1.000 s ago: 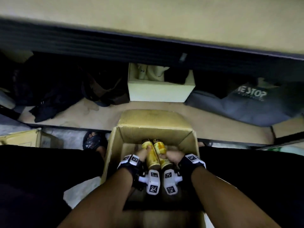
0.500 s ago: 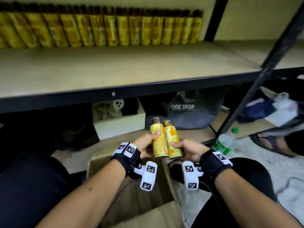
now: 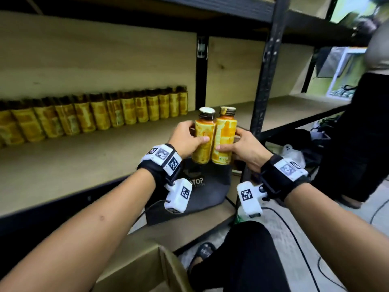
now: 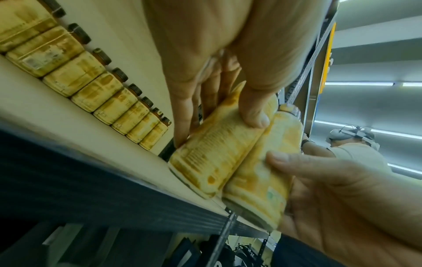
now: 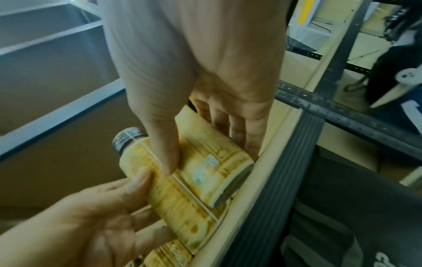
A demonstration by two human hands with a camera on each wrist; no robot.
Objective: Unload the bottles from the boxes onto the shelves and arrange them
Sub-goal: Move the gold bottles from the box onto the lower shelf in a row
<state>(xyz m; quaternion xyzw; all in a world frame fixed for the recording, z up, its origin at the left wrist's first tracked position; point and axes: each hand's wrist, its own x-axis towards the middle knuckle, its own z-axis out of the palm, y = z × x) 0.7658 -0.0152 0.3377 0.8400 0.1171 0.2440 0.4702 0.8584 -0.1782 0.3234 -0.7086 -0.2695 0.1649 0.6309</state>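
Note:
Two yellow-labelled bottles with dark caps stand upright and pressed side by side in the air. My left hand (image 3: pixel 186 139) grips the left bottle (image 3: pixel 203 140), and my right hand (image 3: pixel 244 146) grips the right bottle (image 3: pixel 224 142). Their bases hang at the front edge of the wooden shelf (image 3: pixel 84 161), near its right end. In the left wrist view my thumb lies across the left bottle (image 4: pixel 217 153), with the right bottle (image 4: pixel 267 171) against it. A row of several like bottles (image 3: pixel 105 114) lines the back of the shelf. The open cardboard box (image 3: pixel 147 270) sits below my arms.
A black upright post (image 3: pixel 265 70) stands just right of the bottles. A dark bag (image 3: pixel 202 192) lies on the lower shelf beneath them. Another person in dark trousers (image 3: pixel 368 133) stands at the right. Cables (image 3: pixel 294 239) run over the floor.
Both hands have lifted the two bottles out of the box and up to the shelf's front edge. The head view has swung up from the box to the shelf.

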